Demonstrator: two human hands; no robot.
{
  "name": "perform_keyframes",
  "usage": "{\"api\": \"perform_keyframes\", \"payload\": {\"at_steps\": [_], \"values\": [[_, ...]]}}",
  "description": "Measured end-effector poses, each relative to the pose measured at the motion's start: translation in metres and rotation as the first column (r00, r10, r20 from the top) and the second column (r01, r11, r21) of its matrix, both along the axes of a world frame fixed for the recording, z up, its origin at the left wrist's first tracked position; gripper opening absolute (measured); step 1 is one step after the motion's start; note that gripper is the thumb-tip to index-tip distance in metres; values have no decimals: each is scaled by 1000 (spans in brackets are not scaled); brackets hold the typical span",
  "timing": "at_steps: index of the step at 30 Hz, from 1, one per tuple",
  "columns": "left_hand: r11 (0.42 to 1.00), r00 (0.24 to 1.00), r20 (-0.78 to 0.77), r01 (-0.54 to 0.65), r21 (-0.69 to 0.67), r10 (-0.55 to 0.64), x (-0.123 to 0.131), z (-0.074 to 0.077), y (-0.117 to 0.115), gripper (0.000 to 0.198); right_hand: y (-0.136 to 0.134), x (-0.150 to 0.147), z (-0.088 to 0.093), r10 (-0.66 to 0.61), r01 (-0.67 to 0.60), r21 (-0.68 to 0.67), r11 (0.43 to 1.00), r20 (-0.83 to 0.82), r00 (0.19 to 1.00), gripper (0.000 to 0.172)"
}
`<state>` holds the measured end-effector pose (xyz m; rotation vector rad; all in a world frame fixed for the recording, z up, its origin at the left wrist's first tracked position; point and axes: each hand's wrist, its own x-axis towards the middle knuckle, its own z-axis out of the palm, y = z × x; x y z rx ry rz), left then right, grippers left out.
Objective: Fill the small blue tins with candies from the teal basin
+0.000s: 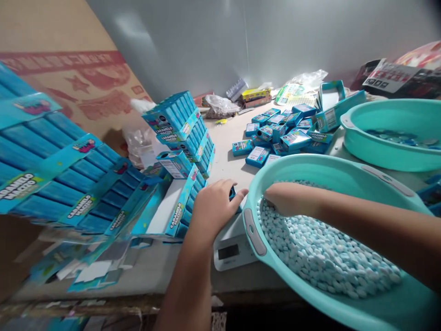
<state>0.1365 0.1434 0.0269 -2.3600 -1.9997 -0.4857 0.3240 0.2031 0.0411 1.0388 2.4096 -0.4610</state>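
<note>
My left hand (214, 204) is curled around a small blue box, with only its dark opening and a strip of its side (232, 193) showing between fingers and thumb. It is beside the rim of a turquoise tub (292, 162). Inside that tub lies a heap of small pale-blue and white candies (320, 248). My right hand (280, 198) reaches in from the right, its fingers sunk in the candies near the left wall, so their pose is hidden. Partly under the tub's left edge sits a white scale (237, 250) with a dark display.
Display cartons packed with blue boxes stand stacked on the left (182, 124) and far left (62, 156). One partly filled carton (165, 202) is near my left wrist. Loose small blue boxes (285, 131) lie piled behind the tub. Another turquoise tub (389, 147) stands at right.
</note>
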Motion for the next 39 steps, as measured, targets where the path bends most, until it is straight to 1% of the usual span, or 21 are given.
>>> {"api": "perform_keyframes", "payload": {"at_steps": [3, 6, 10, 13, 16, 21, 26, 30, 39], "values": [[993, 992, 127, 13, 120, -28, -6, 2, -4, 41, 0, 0, 1, -1, 1, 13, 1000, 57, 998, 29], [957, 972, 232, -35, 287, -34, -13, 3, -9, 39, -2, 0, 5, 4, -6, 26, 1000, 78, 997, 28], [878, 960, 276, -84, 472, -56, -20, -2, -13, 30, -4, -1, 8, 14, -17, 34, 999, 89, 996, 31], [833, 956, 286, -101, 545, -71, -23, -10, -11, 27, -5, -1, 7, 21, -24, 32, 999, 95, 995, 33], [819, 954, 290, -103, 565, -80, -22, -13, -11, 26, -5, -3, 6, 24, -27, 22, 999, 115, 993, 37], [809, 950, 289, -78, 583, -118, -17, -11, -12, 24, -6, -5, 7, 18, -22, 36, 999, 128, 992, 36], [819, 960, 258, -64, 570, -104, -18, -11, -12, 24, -3, -3, 2, 26, -30, 32, 999, 112, 993, 32], [820, 963, 249, -61, 569, -101, -18, -11, -11, 27, 1, 1, -3, 34, -37, 43, 998, 83, 996, 32], [829, 962, 255, -65, 556, -95, -18, -12, -12, 29, 1, 1, -4, 44, -47, 45, 998, 77, 996, 31]]}}
